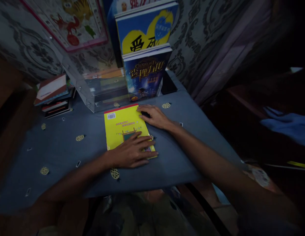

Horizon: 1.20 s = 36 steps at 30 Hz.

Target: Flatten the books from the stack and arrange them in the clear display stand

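A yellow book (125, 121) with a red edge and a barcode label at its upper left lies flat on the table, in front of a clear acrylic rack. My left hand (132, 150) rests over the book's lower part with its fingers spread. At the book's upper right corner is my right hand (153, 116), its fingers extended over the edge and the thumb a little apart from them.
Upright books (146, 77) stand in the clear rack (90, 95) behind the yellow book. A stack of books (56, 95) is at the back left. A dark flat object (168, 83) lies right of the rack on the patterned tablecloth (93, 141).
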### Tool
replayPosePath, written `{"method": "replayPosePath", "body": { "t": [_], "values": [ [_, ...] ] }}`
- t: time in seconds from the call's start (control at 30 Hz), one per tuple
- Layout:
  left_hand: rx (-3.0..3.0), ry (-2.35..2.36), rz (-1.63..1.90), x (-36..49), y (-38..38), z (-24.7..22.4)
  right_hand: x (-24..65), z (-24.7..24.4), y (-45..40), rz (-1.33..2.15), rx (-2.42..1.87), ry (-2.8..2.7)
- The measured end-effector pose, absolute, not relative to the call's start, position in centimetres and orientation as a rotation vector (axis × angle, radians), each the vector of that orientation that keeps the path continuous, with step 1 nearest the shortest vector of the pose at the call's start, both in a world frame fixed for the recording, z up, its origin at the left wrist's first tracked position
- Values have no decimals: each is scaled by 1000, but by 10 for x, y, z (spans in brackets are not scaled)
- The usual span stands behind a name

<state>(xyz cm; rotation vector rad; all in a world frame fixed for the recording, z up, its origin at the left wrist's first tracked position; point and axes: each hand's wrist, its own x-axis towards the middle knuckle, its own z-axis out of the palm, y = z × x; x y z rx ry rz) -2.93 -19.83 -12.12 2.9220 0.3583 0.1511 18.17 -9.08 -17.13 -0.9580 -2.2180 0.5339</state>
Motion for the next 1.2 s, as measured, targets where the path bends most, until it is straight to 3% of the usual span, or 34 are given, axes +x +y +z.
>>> {"method": "replayPosePath", "body": {
  "t": [0.23,0.67,0.93,1.2],
  "values": [
    [2835,556,215,-33,-189,-128,180,-174,-94,432,-987,-2288],
    [2619,1621,434,-127,-131,-156,179,-174,-93,409,-1013,-2321],
    [2512,1721,259,-137,-140,-155,163,-160,-123,254,-1093,-2480],
    [2493,1710,272,-138,-139,-155,79,-148,-201,402,-658,-2785]
  ]
}}
